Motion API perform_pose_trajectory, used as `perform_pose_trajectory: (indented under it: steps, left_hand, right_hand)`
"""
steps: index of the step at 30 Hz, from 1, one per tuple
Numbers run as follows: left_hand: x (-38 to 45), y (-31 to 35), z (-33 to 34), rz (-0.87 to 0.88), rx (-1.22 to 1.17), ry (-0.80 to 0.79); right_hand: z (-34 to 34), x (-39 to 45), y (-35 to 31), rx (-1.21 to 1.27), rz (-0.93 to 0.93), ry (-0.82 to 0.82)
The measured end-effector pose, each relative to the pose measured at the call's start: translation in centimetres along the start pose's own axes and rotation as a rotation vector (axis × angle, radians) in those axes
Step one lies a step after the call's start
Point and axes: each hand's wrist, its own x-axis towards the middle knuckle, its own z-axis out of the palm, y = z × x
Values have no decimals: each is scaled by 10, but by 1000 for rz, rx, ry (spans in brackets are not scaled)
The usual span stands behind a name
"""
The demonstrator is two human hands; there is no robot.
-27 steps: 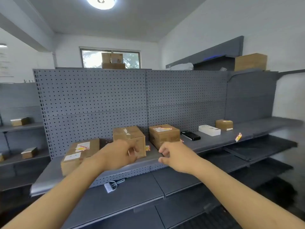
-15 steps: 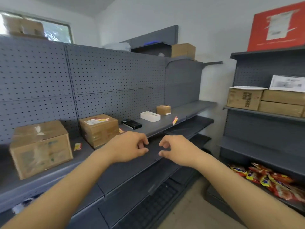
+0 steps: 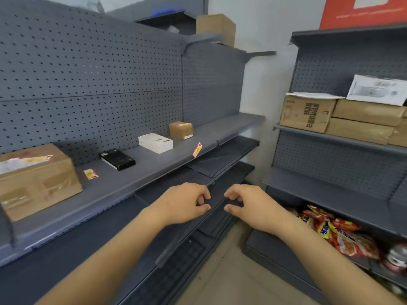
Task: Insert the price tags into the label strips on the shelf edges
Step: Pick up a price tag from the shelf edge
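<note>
Two bare hands hang side by side in front of the grey shelving, the left hand [image 3: 184, 203] and the right hand [image 3: 248, 205] close together but apart, each with fingers loosely curled and thumb near the fingertips; whether either pinches anything cannot be told. Two price tags show: one red-and-yellow tag [image 3: 197, 149] tilted at the front edge of the upper shelf [image 3: 141, 172], another tag [image 3: 90, 173] lying flat farther left on that shelf. On the same shelf stand a large cardboard box [image 3: 37, 179], a black box [image 3: 117, 160], a white box [image 3: 155, 142] and a small brown box [image 3: 180, 130], well apart. Below the hands lie bare lower shelves. To the right, a second shelving unit [image 3: 330, 139] carries stacked cartons [image 3: 308, 113] and snack packets [image 3: 337, 232], with floor [image 3: 224, 271] between the units.
</note>
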Motion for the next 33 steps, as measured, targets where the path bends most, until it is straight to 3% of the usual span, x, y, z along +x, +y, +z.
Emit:
perform_pose_trajectory:
  steps: [9,19,26,33]
  left_hand:
    - [163,-70,55,-86,-52,-24]
    - [327,-147,63,-262,-48,24]
    - [405,-191,52,-487,8,148]
    - [438,-209,45,-730,11,181]
  right_hand:
    - [29,143,109,37,-28,-68]
    - [38,325,203,105,-84,-156]
    - [50,476,238,98,-331,-245]
    - [66,577,224,114,-637,-330]
